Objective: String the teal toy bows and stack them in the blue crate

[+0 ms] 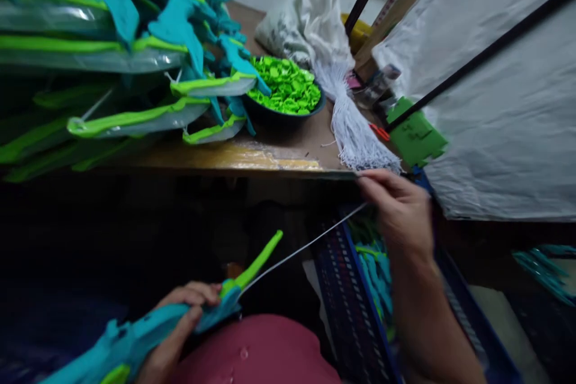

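Observation:
My left hand (pixel 180 318) is wrapped around a long teal plastic toy part (pixel 148 336) with a lime-green arm (pixel 261 261) sticking up at its far end. From that end a thin white cord (pixel 306 246) runs taut up to my right hand (pixel 400 210), whose fingers are pinched on it near the table edge. Just beyond these fingers lies a bundle of white cords (pixel 355 126) on the table (pixel 288 153). The near end of the toy part leaves the picture at the lower left.
Teal and lime-green toy parts (pixel 175 30) are piled high at the left. A dark bowl (pixel 288 115) holds lime-green pieces. Behind stands a white sack (pixel 292 18). Below my right arm is a blue crate (pixel 355 294) with teal parts. A green block (pixel 416 132) sits at the right.

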A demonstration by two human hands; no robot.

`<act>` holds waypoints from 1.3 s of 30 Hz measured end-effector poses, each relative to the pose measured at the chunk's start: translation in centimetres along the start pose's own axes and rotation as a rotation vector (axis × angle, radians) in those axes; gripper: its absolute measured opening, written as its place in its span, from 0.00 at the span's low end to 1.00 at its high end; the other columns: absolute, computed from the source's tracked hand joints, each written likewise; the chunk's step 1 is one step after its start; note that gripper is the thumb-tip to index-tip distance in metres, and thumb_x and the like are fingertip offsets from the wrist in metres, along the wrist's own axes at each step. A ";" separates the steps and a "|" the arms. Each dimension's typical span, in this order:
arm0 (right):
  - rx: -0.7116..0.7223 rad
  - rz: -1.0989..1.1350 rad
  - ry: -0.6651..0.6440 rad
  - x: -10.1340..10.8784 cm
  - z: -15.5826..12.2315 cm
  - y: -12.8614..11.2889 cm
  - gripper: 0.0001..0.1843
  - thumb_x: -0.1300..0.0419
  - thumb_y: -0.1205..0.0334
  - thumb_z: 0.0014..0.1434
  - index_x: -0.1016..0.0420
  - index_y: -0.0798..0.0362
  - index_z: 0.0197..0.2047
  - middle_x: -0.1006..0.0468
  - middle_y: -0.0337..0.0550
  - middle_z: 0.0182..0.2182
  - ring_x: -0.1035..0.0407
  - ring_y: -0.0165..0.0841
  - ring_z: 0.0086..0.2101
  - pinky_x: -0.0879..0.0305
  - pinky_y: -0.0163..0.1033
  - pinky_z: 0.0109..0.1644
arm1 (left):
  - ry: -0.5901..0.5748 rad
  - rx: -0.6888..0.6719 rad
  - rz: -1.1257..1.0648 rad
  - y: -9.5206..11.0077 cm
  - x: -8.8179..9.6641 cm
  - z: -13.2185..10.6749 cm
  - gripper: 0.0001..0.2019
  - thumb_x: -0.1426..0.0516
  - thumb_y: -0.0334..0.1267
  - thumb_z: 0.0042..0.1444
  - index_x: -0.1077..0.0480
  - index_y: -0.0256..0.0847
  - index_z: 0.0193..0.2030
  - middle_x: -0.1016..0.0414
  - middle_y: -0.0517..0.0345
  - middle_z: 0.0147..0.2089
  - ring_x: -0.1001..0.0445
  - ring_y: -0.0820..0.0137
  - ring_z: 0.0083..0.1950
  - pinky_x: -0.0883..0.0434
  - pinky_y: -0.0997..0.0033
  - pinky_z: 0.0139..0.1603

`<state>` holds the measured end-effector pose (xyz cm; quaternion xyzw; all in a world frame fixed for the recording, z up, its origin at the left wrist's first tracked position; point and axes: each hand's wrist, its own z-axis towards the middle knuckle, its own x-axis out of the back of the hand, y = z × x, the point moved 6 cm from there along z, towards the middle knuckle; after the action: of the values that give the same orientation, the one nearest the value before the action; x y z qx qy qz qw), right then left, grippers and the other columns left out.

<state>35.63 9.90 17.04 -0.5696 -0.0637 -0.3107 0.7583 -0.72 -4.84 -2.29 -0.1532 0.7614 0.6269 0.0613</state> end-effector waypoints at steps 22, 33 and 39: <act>0.001 -0.436 -0.391 -13.5 -12.6 13.1 0.10 0.47 0.69 0.66 0.25 0.53 0.38 0.24 0.48 0.38 0.30 0.37 0.41 0.34 0.41 0.49 | 0.088 0.041 0.032 0.9 -4.2 1.7 0.08 0.33 0.39 0.59 0.29 0.42 0.35 0.26 0.63 0.32 0.25 0.70 0.38 0.21 0.61 0.56; 0.015 -0.553 -0.424 -14.1 -12.9 13.7 0.10 0.48 0.70 0.66 0.26 0.54 0.38 0.24 0.49 0.38 0.31 0.38 0.41 0.36 0.42 0.48 | 0.077 0.022 0.014 1.2 -4.6 2.0 0.08 0.34 0.37 0.59 0.29 0.41 0.35 0.26 0.64 0.31 0.25 0.70 0.37 0.20 0.61 0.53; 0.047 -0.599 -0.443 -14.2 -12.7 13.7 0.09 0.47 0.71 0.65 0.26 0.55 0.37 0.25 0.49 0.38 0.32 0.39 0.40 0.37 0.42 0.47 | 0.084 0.022 0.011 1.4 -4.6 2.1 0.10 0.32 0.38 0.58 0.29 0.40 0.34 0.26 0.64 0.30 0.24 0.70 0.36 0.20 0.61 0.52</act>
<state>28.42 6.27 -4.97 -0.5617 -0.3970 -0.3862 0.6145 3.01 -1.89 -0.09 -0.1746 0.7710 0.6118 0.0277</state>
